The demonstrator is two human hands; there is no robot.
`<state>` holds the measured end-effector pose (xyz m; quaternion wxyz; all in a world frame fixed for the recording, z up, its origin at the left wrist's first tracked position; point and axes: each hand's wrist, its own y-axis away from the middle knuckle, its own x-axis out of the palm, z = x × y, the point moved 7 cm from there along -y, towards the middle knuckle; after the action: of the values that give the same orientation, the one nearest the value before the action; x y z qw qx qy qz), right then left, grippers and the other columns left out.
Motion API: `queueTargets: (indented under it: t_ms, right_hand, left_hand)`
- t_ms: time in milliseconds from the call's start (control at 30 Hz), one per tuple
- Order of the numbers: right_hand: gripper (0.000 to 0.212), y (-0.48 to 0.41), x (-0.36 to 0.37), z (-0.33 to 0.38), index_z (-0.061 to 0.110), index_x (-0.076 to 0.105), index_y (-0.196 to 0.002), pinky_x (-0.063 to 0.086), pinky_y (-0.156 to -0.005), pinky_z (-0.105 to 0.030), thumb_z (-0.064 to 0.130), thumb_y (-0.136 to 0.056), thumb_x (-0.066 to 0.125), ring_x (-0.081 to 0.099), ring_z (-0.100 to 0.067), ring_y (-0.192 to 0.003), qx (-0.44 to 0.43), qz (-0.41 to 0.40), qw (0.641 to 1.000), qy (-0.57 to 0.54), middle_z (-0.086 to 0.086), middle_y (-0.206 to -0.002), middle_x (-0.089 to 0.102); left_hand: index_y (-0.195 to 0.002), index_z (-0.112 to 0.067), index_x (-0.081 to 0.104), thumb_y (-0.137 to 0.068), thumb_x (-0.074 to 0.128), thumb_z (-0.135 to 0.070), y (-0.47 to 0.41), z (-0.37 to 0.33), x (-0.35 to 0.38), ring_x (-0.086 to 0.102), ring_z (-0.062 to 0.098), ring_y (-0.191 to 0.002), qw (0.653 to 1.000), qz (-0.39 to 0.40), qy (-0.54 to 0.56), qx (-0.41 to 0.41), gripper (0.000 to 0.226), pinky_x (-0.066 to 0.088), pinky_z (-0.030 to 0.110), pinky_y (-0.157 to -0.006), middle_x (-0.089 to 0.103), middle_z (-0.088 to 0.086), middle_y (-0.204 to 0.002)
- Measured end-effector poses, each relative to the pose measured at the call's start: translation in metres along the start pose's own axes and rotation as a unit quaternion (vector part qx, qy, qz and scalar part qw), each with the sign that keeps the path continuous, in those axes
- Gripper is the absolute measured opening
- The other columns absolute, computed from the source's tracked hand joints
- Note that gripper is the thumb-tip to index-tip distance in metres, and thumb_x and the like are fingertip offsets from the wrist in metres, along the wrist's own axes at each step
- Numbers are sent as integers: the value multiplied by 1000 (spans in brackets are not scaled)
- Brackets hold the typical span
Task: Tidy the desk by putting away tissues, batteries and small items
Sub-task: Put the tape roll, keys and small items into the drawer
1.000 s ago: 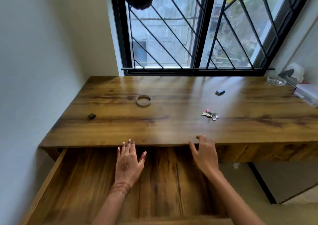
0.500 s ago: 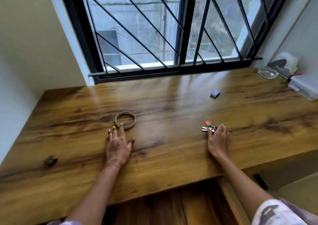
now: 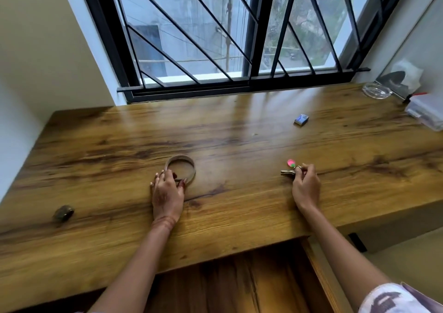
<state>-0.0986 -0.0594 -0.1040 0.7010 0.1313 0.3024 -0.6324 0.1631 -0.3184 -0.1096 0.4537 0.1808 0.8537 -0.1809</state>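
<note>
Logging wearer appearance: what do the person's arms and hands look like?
Forearms bare. The left hand carries a faint henna-like pattern, a patterned band at the wrist and dark red nails. The right hand shows no markings; its upper arm has a white, grey-patterned sleeve.

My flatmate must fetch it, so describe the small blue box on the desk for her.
Find the wooden desk under the barred window. On its right half, past the keys in the right hand toward the window, lies the small blue box. Nothing else there is blue.
</note>
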Motion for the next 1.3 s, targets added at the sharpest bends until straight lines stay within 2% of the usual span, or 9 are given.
queueTargets:
  t_ms: [167,300,433,500,633,733,967,1133,1300]
  right_hand:
    - [19,36,-18,16,1,52,-105,37,-73,-24,16,-96,45,56,-24,-94,32,21,991,-132,-14,-109,60]
    - [15,80,-40,29,11,49,-104,46,-60,-17,21,-98,41,56,-9,-73,75,54,956,-279,-2,-96,60]
    - [10,129,-65,29,19,47,-91,50,-59,-21,21,-98,40,64,-11,-74,108,97,923,-357,-1,-87,64]
    - [14,156,-72,23,19,47,-87,51,-51,-23,20,-98,39,62,-9,-59,122,137,909,-374,-1,-80,65]
    - [14,207,-72,-13,12,50,-92,50,-54,-29,22,-97,42,60,-16,-59,132,249,919,-276,-9,-87,65]
    - [13,238,-64,-49,13,53,-89,49,-56,-28,21,-96,45,60,-15,-62,161,320,917,-176,-11,-88,66]
    - [14,261,-45,-84,12,57,-103,47,-48,-23,21,-94,51,59,-16,-66,159,372,914,-19,-7,-86,62]
    - [21,253,-28,-80,17,62,-110,54,-84,-39,23,-92,55,62,-21,-98,110,373,920,57,-6,-108,65]
    - [28,243,-25,-66,19,61,-117,51,-77,-30,28,-91,55,63,-19,-98,47,353,920,162,-3,-108,67]
  left_hand:
    - [-111,2,56,-83,66,-15,52,-7,-16,58,36,-102,998,-23,62,13,34,46,46,-91,64,20,-104]
    - [-123,1,51,-83,66,-18,102,-17,-30,59,33,-105,995,-27,92,11,46,48,42,-93,63,19,-113]
    - [-119,-4,55,-82,68,-18,168,-31,-42,61,28,-103,992,-40,115,36,41,50,38,-91,64,13,-111]
    - [-108,-4,62,-75,74,-14,203,-37,-42,63,29,-101,990,-54,116,67,36,50,41,-93,67,15,-108]
    - [-87,-9,69,-59,86,-16,263,-36,-23,70,25,-89,990,-34,86,110,33,50,23,-81,72,11,-96]
    - [-96,-16,69,-69,79,-31,292,-26,-6,68,18,-93,996,59,53,50,32,48,20,-73,72,2,-100]
    - [-110,-22,62,-83,64,-38,309,-7,27,60,12,-106,982,184,-37,-32,32,41,33,-103,68,-3,-109]
    - [-119,-20,56,-86,61,-31,302,1,36,54,16,-116,977,193,-79,-33,35,32,37,-111,63,0,-120]
    - [-122,-22,55,-87,58,-36,290,-3,36,51,14,-118,982,174,-72,-18,38,34,35,-108,60,-3,-123]
